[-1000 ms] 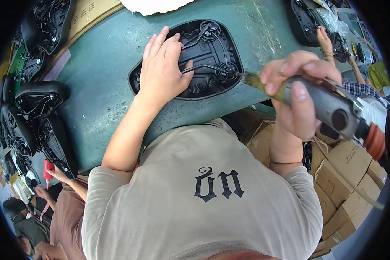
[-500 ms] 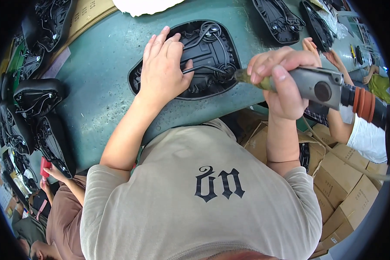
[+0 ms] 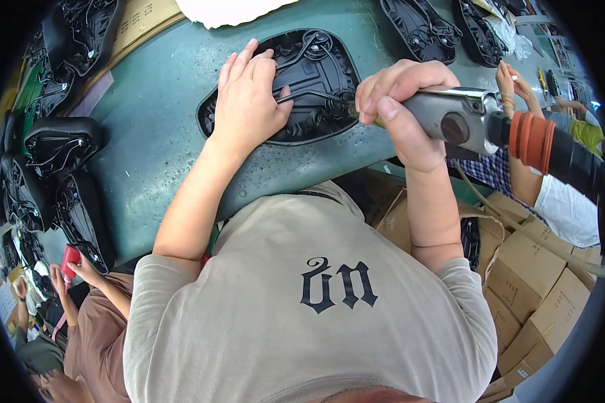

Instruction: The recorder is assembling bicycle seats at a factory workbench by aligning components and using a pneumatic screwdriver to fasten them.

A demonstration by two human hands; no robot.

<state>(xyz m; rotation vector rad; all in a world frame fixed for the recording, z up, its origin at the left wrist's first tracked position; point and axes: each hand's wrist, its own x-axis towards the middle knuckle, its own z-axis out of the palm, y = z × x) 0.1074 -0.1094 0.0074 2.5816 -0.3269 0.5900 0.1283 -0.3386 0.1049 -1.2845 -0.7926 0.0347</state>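
Note:
A black bicycle saddle [image 3: 314, 86] lies upside down on the green workbench, its underside and dark metal rails showing. My left hand [image 3: 249, 101] rests over its left part, fingers stretched out, thumb along a rail. My right hand [image 3: 407, 111] is wrapped round a grey power driver [image 3: 440, 121], which is held nearly level. The driver's tip points at the rail end on the saddle's right side; my fingers partly cover the tip, and any screw there is hidden.
More upturned saddles stand at the left [image 3: 60, 151] and far right [image 3: 420, 33]. An orange sleeve [image 3: 531, 142] and dark hose trail from the driver. Cardboard boxes [image 3: 538, 269] sit below at right. A co-worker at left holds a red bottle [image 3: 70, 260]; another's hands [image 3: 517, 87] are at right.
My right hand and the driver have moved left and slightly up. The saddle has shifted a little to the left, with my left hand still on it.

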